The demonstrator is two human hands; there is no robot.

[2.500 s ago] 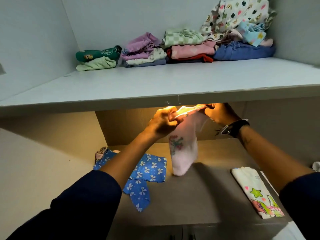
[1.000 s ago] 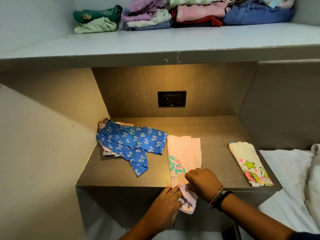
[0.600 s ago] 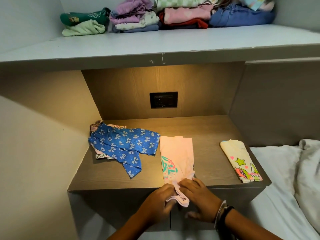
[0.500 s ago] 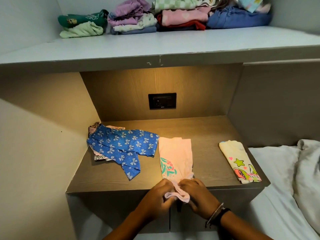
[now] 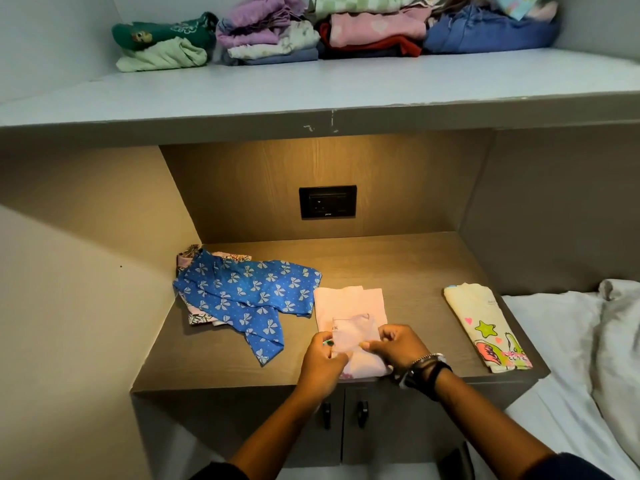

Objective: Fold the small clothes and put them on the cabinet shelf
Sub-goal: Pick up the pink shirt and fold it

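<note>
Both hands pinch the near flap of the pale pink garment (image 5: 349, 306) on the wooden cabinet top (image 5: 408, 265): left hand (image 5: 320, 362) and right hand (image 5: 398, 346) with fingers closed on cloth. Blue bow-print garment (image 5: 242, 292) lies just left; folded cream shirt (image 5: 485, 323) right. Folded clothes (image 5: 363, 29) line the far grey shelf (image 5: 311, 88).
</note>
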